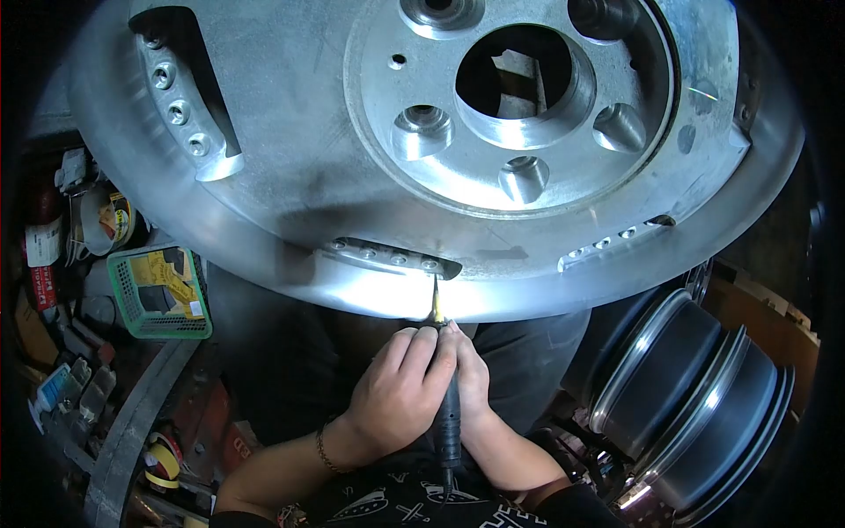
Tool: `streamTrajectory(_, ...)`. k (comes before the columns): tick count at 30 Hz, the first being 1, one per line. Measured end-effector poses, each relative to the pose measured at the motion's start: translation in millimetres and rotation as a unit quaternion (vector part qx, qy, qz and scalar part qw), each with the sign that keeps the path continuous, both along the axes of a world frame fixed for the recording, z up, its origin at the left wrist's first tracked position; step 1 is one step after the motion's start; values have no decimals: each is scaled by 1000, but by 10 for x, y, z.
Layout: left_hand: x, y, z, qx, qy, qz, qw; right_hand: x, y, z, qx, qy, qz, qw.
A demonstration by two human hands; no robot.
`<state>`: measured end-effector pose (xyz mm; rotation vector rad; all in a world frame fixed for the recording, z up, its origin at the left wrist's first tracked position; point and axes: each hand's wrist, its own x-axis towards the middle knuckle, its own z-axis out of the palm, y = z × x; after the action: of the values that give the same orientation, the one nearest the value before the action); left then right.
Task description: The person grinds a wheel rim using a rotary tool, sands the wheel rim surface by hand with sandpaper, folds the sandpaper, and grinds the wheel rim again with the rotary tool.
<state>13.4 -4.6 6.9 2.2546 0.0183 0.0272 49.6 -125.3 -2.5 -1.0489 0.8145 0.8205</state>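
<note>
A large bare-metal wheel (290, 132) spreads across the top of the view, with a round centre bore, lug holes and curved slots. My left hand (400, 385) is closed around a slim black rotary tool (450, 422) with a brass-coloured nose and a thin tip. My right hand (473, 374) grips the same tool from the other side, its fingers near the nose. The tip points away from me and meets the edge of the nearest slot (396, 257), where a bright light falls on the rim. Whether the tip is spinning cannot be seen.
Several wheel rims (695, 396) are stacked at the right. To the left, a green plastic basket (164, 330) holds yellow and black packets, beside tools, a roll of yellow tape (162, 466) and a curved metal bar (132, 431). A cord runs from the tool toward my torso.
</note>
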Motion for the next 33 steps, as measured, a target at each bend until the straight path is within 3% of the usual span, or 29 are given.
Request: streamTrajectory(33,-3,-24,-8,-16,-5,-6,1000,-28,-10,32,-25,-23,-2,999)
